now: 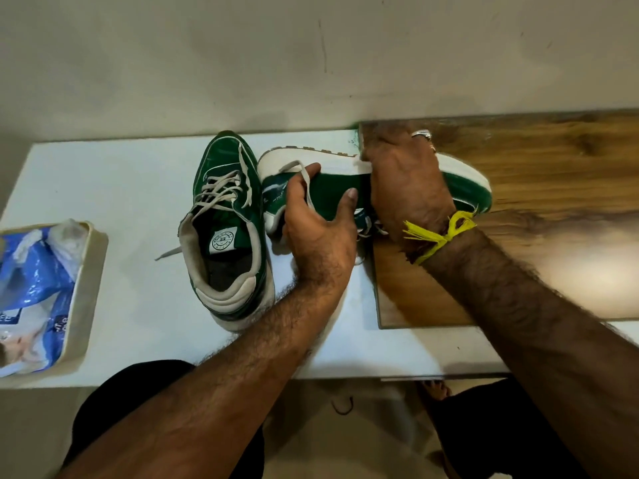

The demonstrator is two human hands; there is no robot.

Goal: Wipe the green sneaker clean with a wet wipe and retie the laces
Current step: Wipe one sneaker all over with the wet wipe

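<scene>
Gripping tipped green sneaker point(332, 191): both hands, left point(318, 229), right point(408, 188); white table point(121, 188), wood board point(553, 174), beige wall point(242, 57).

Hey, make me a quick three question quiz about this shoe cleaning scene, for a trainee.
1. True or false: both hands are on the sneaker lying on its side.
2. Where is the wipes pack? A) in a tray at the left B) on the wooden board
3. How does the other sneaker stand?

Key: 1 true: left hand, right hand. 2 A. 3 upright, laces loose.
</scene>
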